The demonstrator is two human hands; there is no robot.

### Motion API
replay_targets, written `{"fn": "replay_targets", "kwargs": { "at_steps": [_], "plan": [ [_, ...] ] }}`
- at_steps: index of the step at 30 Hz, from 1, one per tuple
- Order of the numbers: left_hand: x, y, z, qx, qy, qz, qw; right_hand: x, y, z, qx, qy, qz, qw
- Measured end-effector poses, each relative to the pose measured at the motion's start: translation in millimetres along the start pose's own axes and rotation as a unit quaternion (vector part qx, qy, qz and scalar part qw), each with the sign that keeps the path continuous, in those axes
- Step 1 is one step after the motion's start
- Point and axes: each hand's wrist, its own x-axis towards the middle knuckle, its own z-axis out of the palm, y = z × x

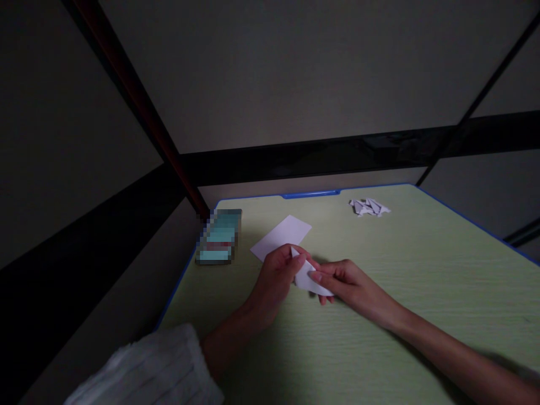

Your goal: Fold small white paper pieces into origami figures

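Both hands pinch one small piece of folded white paper above the table. My left hand grips its upper left part, thumb on top. On the right side, my right hand presses its thumb on the paper, with some fingertips showing beneath it. The fold's underside is hidden by my fingers. Just beyond my left hand, a flat sheet of white paper lies on the table, its near part covered by that hand.
The light green table has a blue edge and a blue strip at its far side. A phone with a blurred screen lies at the left edge. Folded white paper figures rest far right. A wall stands behind.
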Motion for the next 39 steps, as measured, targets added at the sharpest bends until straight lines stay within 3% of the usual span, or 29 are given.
{"fn": "replay_targets", "kwargs": {
  "at_steps": [8,13,16,19,23,25,30,33,39],
  "plan": [
    [-1,2,2.5,-0.011,0.045,0.011,0.999,1,-6,4,0.022,0.037,-0.001,0.999],
    [-1,6,3.0,-0.070,0.116,0.009,0.991,0,-3,6,0.074,0.058,-0.082,0.992],
    [-1,6,3.5,-0.092,0.125,-0.005,0.988,0,0,7,0.072,0.083,-0.100,0.989],
    [-1,4,4.8,-0.094,0.099,-0.010,0.991,0,0,5,0.068,0.110,-0.081,0.988],
    [-2,3,5.2,-0.045,-0.014,0.013,0.999,2,-2,2,0.104,0.128,-0.041,0.985],
    [-3,3,4.2,-0.002,-0.041,0.012,0.999,3,-1,1,0.129,0.127,-0.031,0.983],
    [-3,2,0.5,0.071,0.036,-0.033,0.996,2,-1,4,0.133,0.107,-0.008,0.985],
    [-2,1,-0.7,0.123,0.079,-0.028,0.989,2,0,4,0.123,0.113,0.002,0.986],
    [-1,3,-0.5,0.147,0.098,0.000,0.984,4,4,6,0.144,0.103,-0.006,0.984]
  ]
}}
